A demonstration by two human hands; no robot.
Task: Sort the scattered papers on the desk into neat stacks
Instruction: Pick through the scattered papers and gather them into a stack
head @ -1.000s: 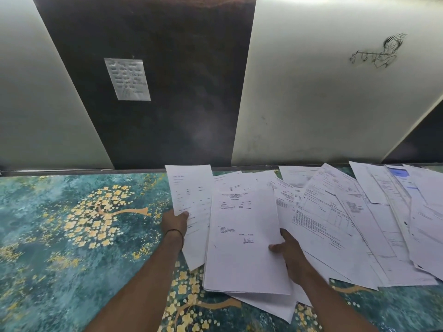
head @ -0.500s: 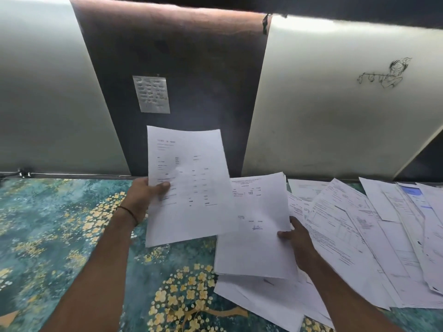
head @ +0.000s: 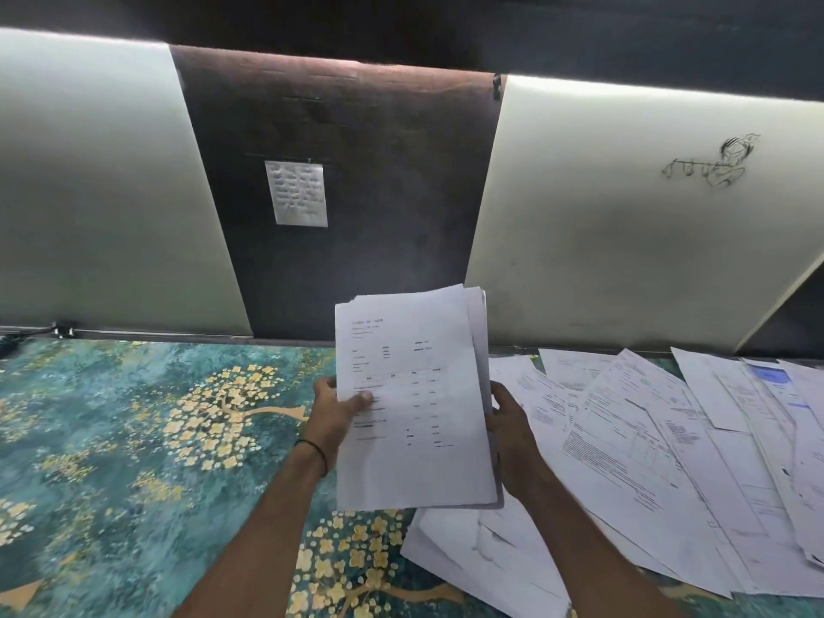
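A small bundle of white printed sheets (head: 414, 403) is held up above the desk, tilted toward me. My left hand (head: 336, 408) pinches its left edge, thumb on the front page. My right hand (head: 512, 432) holds the right edge from behind, fingers hidden by the paper. Several loose papers (head: 660, 443) lie overlapping across the right half of the desk, and more sheets (head: 481, 555) lie below the held bundle.
The desk (head: 133, 439) has a teal cover with gold flower trees, bare on its left half. Behind it rise white panels (head: 89, 194) and a dark panel with a small note (head: 296, 194). A cable clip (head: 62, 328) sits at the back left edge.
Both hands lifted sheets off the desk. The left hand's page swung right and joined the right hand's sheets into one bundle held between both hands.
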